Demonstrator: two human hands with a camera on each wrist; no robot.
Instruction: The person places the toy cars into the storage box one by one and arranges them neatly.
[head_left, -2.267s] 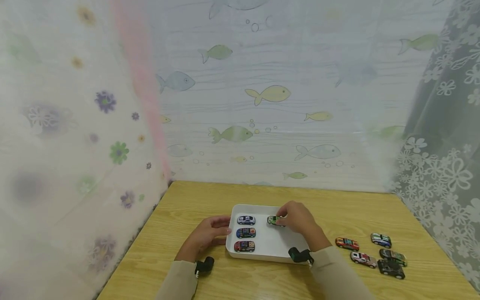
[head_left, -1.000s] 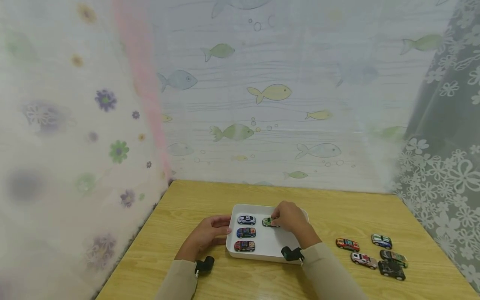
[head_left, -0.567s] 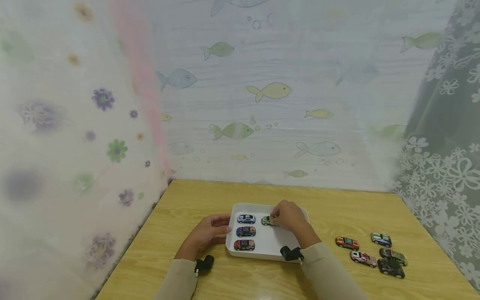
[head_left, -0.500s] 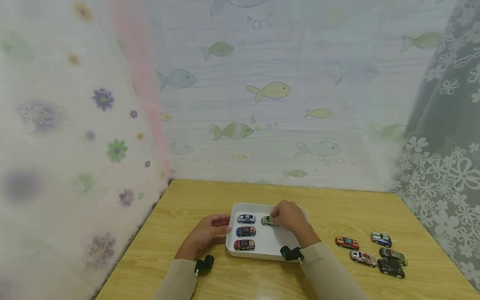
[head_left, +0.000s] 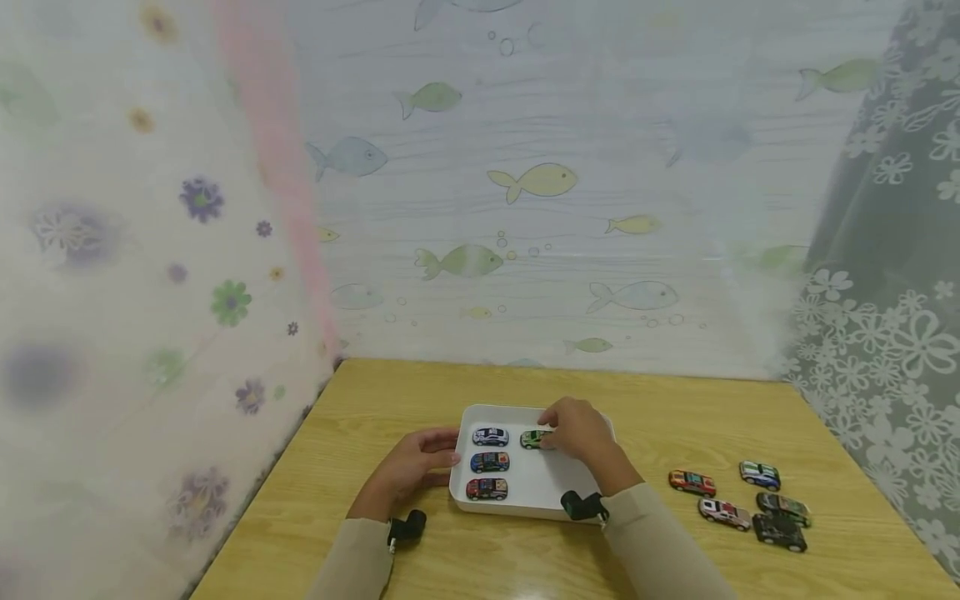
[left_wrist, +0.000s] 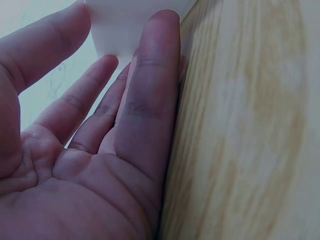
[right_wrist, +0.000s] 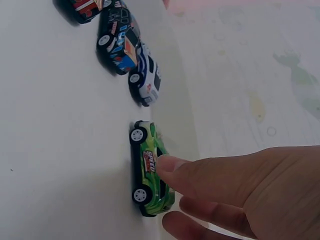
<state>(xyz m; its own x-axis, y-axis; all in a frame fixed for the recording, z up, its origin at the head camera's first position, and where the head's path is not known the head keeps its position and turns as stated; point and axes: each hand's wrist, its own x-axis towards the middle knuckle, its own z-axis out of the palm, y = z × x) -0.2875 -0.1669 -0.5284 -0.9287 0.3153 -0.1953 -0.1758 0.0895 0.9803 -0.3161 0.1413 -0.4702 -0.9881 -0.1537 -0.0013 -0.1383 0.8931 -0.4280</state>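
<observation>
Four cars sit in the white tray (head_left: 525, 492), the right hand (head_left: 573, 431) fingertip-touching the green car (right_wrist: 150, 170), left hand (head_left: 408, 467) flat against the tray's side, five cars (head_left: 738, 500) right of the tray remaining

The right hand (head_left: 576, 433) touched the green car (head_left: 531, 438) in the white tray (head_left: 536, 492) (three cars lined left of its fingertips); the left hand (head_left: 411, 467) rested against the tray's edge.

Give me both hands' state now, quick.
Left hand: open, straight fingers against the tray edge.
Right hand: open, a fingertip touching the green car in the tray.

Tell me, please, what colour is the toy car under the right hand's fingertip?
Green toy car with white wheels, clearest in the right wrist view.
</observation>
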